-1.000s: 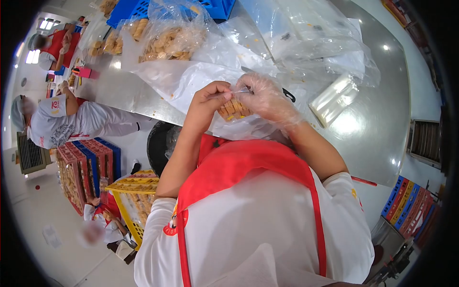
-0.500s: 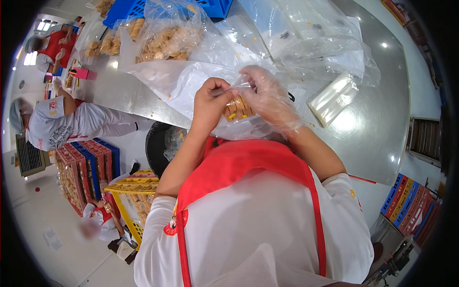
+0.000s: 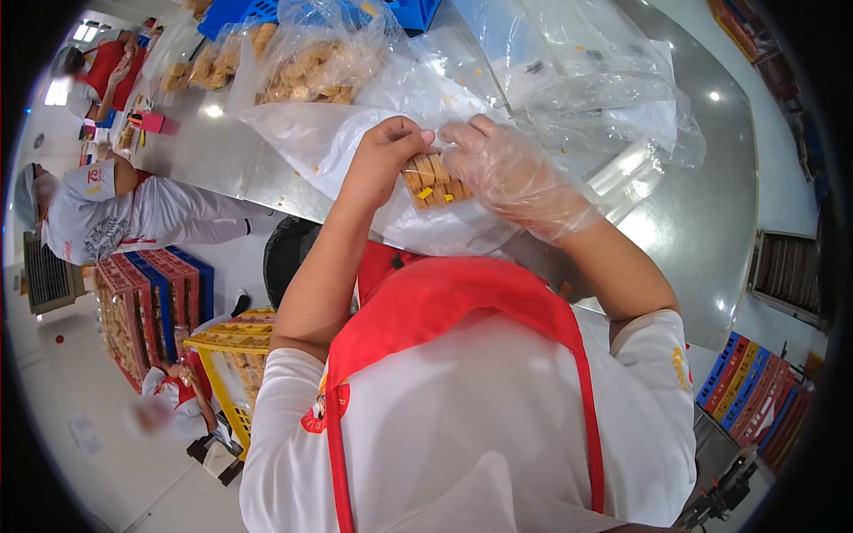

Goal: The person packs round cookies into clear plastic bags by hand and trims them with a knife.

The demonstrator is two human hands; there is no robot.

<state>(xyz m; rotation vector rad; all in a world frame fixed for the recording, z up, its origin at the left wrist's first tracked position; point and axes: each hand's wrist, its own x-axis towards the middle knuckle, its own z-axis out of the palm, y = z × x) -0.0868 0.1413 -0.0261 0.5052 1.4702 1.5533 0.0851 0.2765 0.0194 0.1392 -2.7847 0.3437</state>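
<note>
A small clear bag of tan biscuits with yellow labels lies between my hands, on a white plastic sheet over the metal table. My left hand, bare, pinches the bag's upper left edge between thumb and fingers. On the bag's right side rests my right hand in a clear plastic glove, its fingers curled onto the film. The right fingertips are partly hidden. Beyond my hands, a large clear bag of loose biscuits sits on the sheet.
Flat clear bags lie in stacks at the upper right, near a blue crate. A black bin and a yellow crate stand at my left. Co-workers in red aprons are at the left; one co-worker's sleeve shows nearby.
My hands have moved a little apart at the bag's top, and the right one has turned knuckles-up. More of the biscuits now shows. My right forearm now covers much of the flat bag stack.
</note>
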